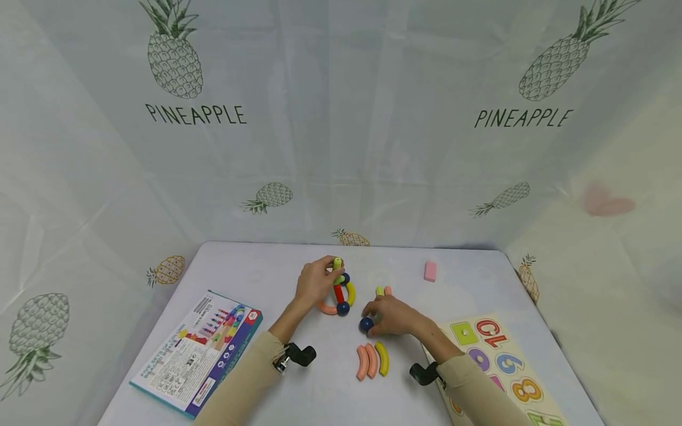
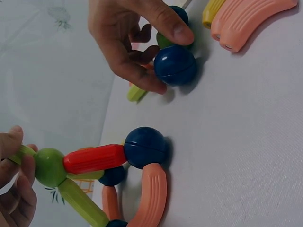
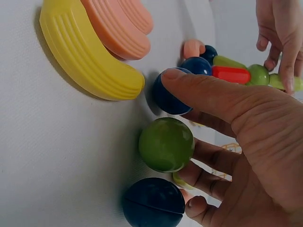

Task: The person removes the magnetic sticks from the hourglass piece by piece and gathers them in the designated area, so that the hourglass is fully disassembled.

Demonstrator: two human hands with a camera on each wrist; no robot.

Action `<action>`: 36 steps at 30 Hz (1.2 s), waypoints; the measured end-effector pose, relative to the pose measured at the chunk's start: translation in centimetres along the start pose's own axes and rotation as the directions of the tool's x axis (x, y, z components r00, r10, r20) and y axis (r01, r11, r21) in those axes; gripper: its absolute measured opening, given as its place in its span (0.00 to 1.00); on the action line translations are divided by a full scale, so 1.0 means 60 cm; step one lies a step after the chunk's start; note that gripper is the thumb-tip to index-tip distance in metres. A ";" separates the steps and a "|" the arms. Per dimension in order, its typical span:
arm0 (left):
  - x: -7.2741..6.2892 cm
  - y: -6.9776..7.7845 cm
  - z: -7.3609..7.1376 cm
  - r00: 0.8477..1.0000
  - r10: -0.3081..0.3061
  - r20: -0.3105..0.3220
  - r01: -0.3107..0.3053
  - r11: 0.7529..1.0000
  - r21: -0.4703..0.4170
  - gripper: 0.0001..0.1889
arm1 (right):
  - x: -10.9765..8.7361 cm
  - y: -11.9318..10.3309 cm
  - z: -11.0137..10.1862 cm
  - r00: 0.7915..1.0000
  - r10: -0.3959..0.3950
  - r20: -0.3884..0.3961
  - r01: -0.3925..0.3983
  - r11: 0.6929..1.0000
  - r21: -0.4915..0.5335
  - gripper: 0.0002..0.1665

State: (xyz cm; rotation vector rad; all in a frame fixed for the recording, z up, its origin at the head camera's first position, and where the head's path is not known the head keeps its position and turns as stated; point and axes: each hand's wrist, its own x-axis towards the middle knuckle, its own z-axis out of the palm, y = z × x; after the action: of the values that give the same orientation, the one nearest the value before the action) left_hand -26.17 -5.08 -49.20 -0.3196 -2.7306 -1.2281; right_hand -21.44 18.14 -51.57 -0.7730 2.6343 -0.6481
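Observation:
My left hand (image 1: 314,283) pinches a light green rod (image 1: 337,264) that stands at the top of a ball-and-rod frame. Below the rod, a green ball (image 2: 49,167) joins a red rod (image 2: 94,159) and another green rod (image 2: 83,203). Blue balls and curved pink (image 2: 154,194) and yellow rods form the base on the table. To the right, my right hand (image 1: 394,315) holds a loose blue ball (image 3: 169,97) between thumb and finger, low over the table. Under its palm lie a green ball (image 3: 166,145) and a second blue ball (image 3: 154,202).
Two curved pink rods (image 1: 363,362) and a curved yellow rod (image 1: 382,358) lie near the right hand. Short rods (image 1: 379,291) sit behind it. A pink block (image 1: 430,271) is farther back. A printed box (image 1: 199,352) lies left, a number puzzle board (image 1: 498,355) right under the forearm.

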 end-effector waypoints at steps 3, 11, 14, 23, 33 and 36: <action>0.001 -0.001 0.000 1.000 0.000 0.002 0.000 1.000 -0.004 0.16 | 0.001 0.000 0.000 1.000 0.008 0.003 -0.008 1.000 0.002 0.25; 0.000 0.000 -0.002 1.000 -0.010 0.014 0.010 1.000 -0.014 0.16 | 0.003 0.003 0.004 1.000 0.002 0.005 -0.002 1.000 -0.006 0.26; 0.000 0.001 -0.003 1.000 -0.010 0.014 0.010 1.000 -0.021 0.16 | 0.005 0.006 0.007 1.000 -0.003 0.003 0.003 1.000 -0.013 0.25; -0.002 0.001 -0.003 1.000 -0.012 0.011 0.013 1.000 -0.019 0.16 | 0.003 0.005 0.003 1.000 -0.002 0.017 0.003 0.999 -0.037 0.17; -0.002 0.001 -0.002 1.000 -0.012 0.008 0.012 1.000 -0.028 0.16 | -0.003 0.001 -0.006 0.999 -0.040 0.027 0.042 0.998 -0.044 0.22; -0.001 0.001 -0.002 1.000 -0.015 0.012 0.016 0.999 -0.029 0.16 | -0.002 0.002 -0.005 0.999 -0.032 0.032 0.033 0.999 -0.041 0.23</action>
State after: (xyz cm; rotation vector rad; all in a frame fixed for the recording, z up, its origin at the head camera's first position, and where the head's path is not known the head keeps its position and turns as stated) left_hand -26.07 -5.10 -49.09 -0.3100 -2.7324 -1.2749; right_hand -21.52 18.41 -51.34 -0.8323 2.6195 -0.5871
